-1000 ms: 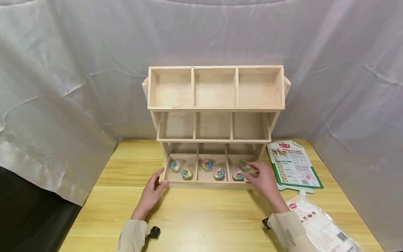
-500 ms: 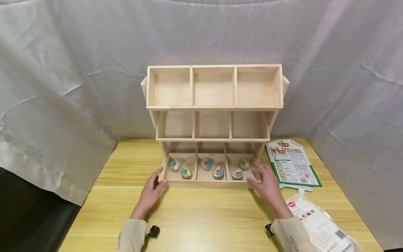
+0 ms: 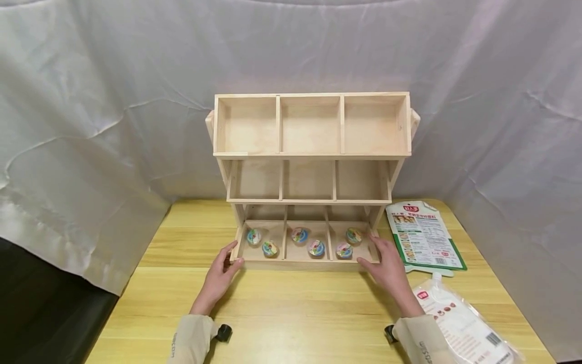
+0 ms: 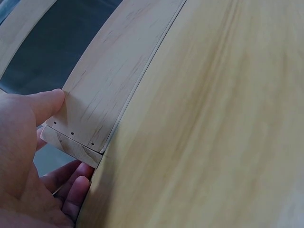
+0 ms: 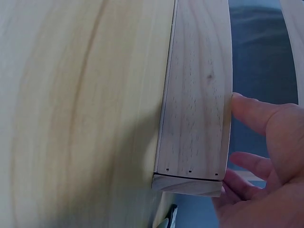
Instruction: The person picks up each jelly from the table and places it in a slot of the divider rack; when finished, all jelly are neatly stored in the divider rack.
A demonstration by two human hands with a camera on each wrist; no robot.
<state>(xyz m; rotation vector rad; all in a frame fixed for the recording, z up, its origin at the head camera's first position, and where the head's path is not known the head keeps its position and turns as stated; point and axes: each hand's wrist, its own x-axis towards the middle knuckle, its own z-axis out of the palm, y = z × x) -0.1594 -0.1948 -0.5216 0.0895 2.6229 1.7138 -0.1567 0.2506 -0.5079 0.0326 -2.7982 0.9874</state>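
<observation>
A three-tier wooden rack (image 3: pixel 302 157) stands on the table, each tier split into three compartments. Its bottom tier holds several small jelly cups with printed lids, two per compartment; one cup (image 3: pixel 353 235) sits at the right, behind another cup (image 3: pixel 344 251). My left hand (image 3: pixel 218 275) grips the rack's lower left front corner, thumb on the front board (image 4: pixel 102 76) and fingers round the side. At the opposite corner my right hand (image 3: pixel 388 268) holds the rack likewise, its thumb at the front board's upper edge in the right wrist view and its fingers by the end.
Right of the rack lies a green-and-white printed pouch (image 3: pixel 427 237), with a pale green edge beneath it. Nearer me is a clear and white spouted bag (image 3: pixel 464 323). Grey curtains (image 3: pixel 313 50) enclose the wooden table (image 3: pixel 291 318) at back and sides.
My right hand has left the back jelly cup in the right compartment and moved to the rack's right front corner. My left hand has stayed at its corner.
</observation>
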